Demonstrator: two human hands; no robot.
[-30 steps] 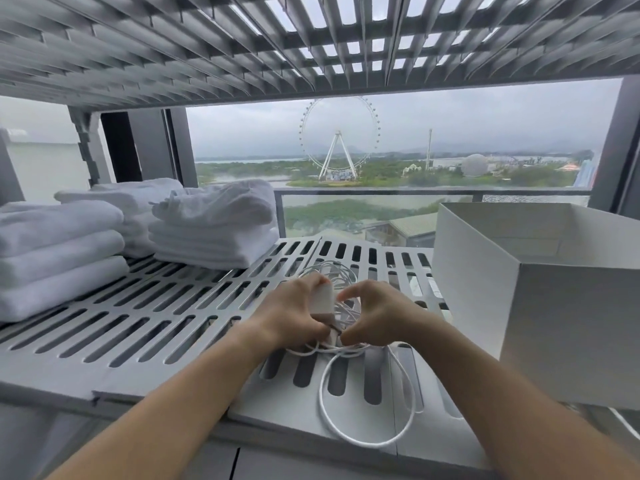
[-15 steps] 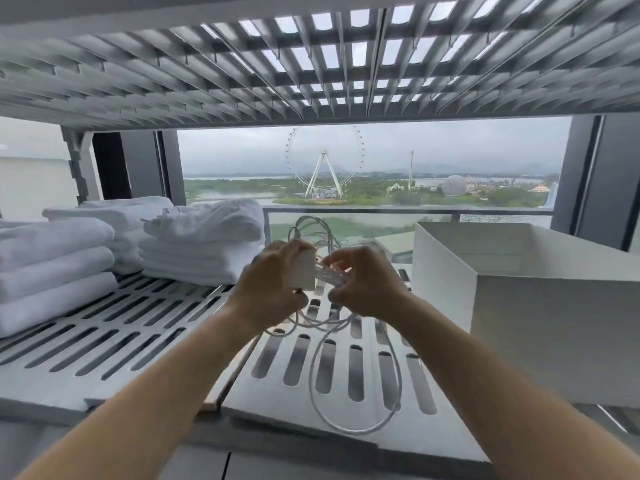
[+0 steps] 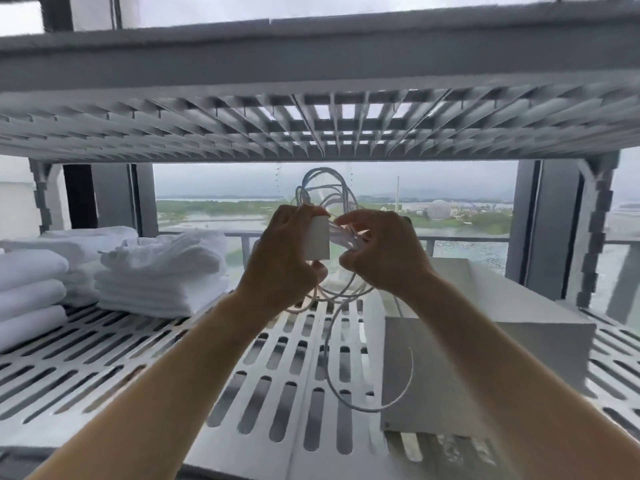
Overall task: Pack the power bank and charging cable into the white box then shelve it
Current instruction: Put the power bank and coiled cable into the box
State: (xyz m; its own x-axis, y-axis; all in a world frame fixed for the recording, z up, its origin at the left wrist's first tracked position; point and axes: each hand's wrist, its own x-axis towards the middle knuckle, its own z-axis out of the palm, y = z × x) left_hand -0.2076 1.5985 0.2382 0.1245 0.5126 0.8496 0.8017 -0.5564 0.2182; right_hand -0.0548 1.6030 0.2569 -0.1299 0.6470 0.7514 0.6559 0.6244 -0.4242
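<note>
Gripping the white power bank (image 3: 317,239), the left hand (image 3: 280,268) curls its fingers round the block's far side, held up above the slotted shelf (image 3: 86,427). Just beside it, the right hand (image 3: 384,258) pinches bunched strands of the charging cable (image 3: 344,237). One long loop hangs down in front of the open white box (image 3: 485,368), which sits on the shelf at right. Folded towels (image 3: 162,271) are stacked at left. Smaller cable loops rise against the window (image 3: 214,188) beyond.

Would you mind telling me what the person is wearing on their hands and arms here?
Nothing shows: the left hand and right hand are bare, with no gloves, rings or watch in view, and the left forearm and right forearm are uncovered to the picture's edge, so no sleeve appears.
</note>
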